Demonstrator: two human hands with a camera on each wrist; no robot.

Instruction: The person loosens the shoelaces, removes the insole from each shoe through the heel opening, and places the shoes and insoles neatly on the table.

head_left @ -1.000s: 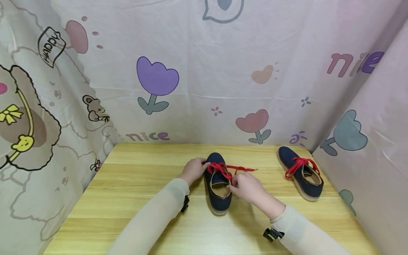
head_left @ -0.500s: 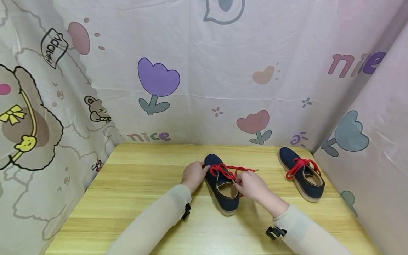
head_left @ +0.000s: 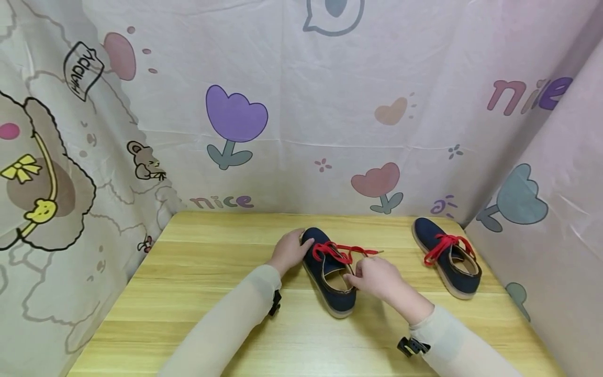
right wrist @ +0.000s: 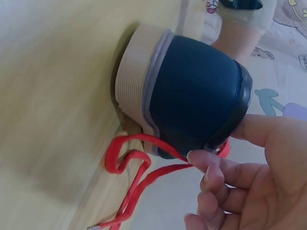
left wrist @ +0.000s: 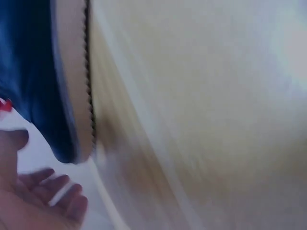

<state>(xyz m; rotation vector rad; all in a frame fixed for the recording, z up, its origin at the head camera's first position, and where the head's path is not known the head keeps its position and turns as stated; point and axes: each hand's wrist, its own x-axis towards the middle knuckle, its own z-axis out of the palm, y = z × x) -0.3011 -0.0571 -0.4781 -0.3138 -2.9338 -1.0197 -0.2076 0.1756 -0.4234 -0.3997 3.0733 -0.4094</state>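
A navy shoe (head_left: 341,302) with a tan sole stands upright in the middle of the table, toe pointing away and slightly left. My left hand (head_left: 288,251) is at its toe on the left side. In the left wrist view, the thumb and loosely bent fingers of that hand (left wrist: 43,199) show a gap to the toe. My right hand (head_left: 380,277) pinches the shoe's collar at the right rear, thumb inside the opening and forefinger outside. Beside that forefinger, the red shoelace (right wrist: 163,170) trails down; its loose ends reach right across the wood.
A matching navy shoe (head_left: 464,284) with its red lace (head_left: 447,242) in a bow stands at the table's right. The wooden table (head_left: 212,251) meets a printed curtain (head_left: 292,104) at its back, and more curtain hangs at both sides.
The shoe's heel has swung to the right, with my right hand moving right along with it. My left hand has stayed by the toe.
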